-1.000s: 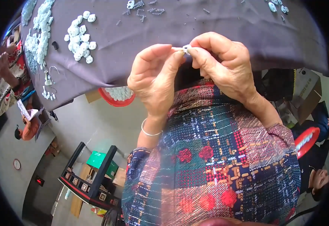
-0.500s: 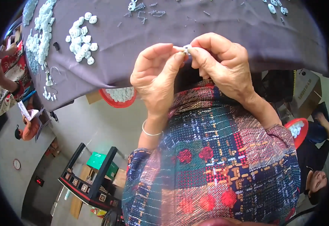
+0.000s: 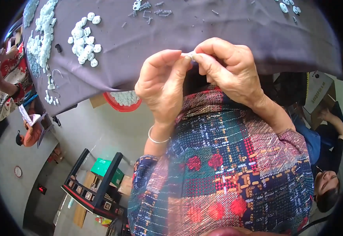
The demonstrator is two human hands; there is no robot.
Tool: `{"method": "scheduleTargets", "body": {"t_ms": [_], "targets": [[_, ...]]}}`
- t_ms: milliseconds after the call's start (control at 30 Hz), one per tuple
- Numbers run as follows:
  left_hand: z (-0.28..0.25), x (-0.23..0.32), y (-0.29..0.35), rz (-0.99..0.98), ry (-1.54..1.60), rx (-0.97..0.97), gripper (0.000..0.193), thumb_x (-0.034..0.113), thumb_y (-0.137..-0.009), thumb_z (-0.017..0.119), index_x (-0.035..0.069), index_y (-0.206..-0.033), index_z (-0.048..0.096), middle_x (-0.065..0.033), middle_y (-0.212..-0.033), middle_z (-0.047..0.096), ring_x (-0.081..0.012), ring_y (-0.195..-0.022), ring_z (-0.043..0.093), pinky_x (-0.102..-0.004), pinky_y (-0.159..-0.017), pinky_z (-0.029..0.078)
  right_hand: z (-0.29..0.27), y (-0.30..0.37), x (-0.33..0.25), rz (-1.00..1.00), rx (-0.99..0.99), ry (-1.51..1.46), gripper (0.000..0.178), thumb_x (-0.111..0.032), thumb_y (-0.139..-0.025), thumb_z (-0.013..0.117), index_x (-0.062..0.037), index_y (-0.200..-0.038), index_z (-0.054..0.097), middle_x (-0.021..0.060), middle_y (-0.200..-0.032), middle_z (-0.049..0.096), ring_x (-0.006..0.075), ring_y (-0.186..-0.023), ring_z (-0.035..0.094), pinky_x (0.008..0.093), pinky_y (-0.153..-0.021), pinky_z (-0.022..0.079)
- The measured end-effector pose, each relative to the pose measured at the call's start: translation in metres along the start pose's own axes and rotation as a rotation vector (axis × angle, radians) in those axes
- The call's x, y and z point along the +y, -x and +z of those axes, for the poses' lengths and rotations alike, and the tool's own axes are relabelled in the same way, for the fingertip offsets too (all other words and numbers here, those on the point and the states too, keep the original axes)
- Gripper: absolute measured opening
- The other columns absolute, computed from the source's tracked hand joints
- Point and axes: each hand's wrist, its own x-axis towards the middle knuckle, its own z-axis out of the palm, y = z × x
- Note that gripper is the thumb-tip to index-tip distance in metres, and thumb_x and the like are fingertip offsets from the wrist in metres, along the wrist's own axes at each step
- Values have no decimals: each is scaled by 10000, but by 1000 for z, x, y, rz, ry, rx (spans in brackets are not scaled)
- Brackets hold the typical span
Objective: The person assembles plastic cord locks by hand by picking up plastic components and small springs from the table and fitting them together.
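Note:
Above the front edge of the dark tablecloth, my left hand [image 3: 162, 80] and my right hand [image 3: 231, 70] meet fingertip to fingertip. Between their pinched thumbs and forefingers is a small white plastic piece [image 3: 190, 56], mostly covered by the fingers. Beyond them on the cloth lie several small metal springs [image 3: 164, 13], with a few white plastic pieces [image 3: 137, 5] beside them. A loose pile of rounded white plastic pieces with holes [image 3: 84, 41] lies to the left of my left hand.
Long heaps of white pieces [image 3: 45, 43] cover the table's left side, near a small dark object [image 3: 58, 48]. More pieces [image 3: 284, 8] lie far right. Below the table edge sits a red basket [image 3: 107, 103] of white parts. Other people [image 3: 327, 185] sit at right and left.
My hands have come slightly nearer to me, and the fingers now cover more of the white piece. At right, the other person has shifted and the red container there no longer shows.

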Motion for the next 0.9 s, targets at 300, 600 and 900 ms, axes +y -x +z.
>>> {"method": "scheduleTargets", "body": {"t_ms": [300,600,900], "targets": [[3,4,-2,-115,135,30,200,-53,-791,624,-53,-980,559,-99,-836,636,-135,-736,617,-231,-683,517,0,-3,-8,281,-39,-257,100,-99,-878,555,-12,-900,598,-16,-636,561,9,-499,478,142,-441,385],[3,1,-3,-24,-8,32,232,-50,-788,628,-58,-1009,559,-107,-861,638,-135,-751,616,-219,-666,508,-2,-10,-8,253,-78,-159,121,-129,-880,562,-15,-903,596,-18,-635,557,8,-501,476,139,-439,381],[-1,5,-11,-166,209,-29,251,53,-873,552,-46,-1103,529,-127,-922,636,-141,-742,626,-204,-597,494,-5,-18,-5,350,-64,-325,144,-146,-875,573,-7,-900,599,1,-628,573,25,-475,493,153,-419,388]]}}
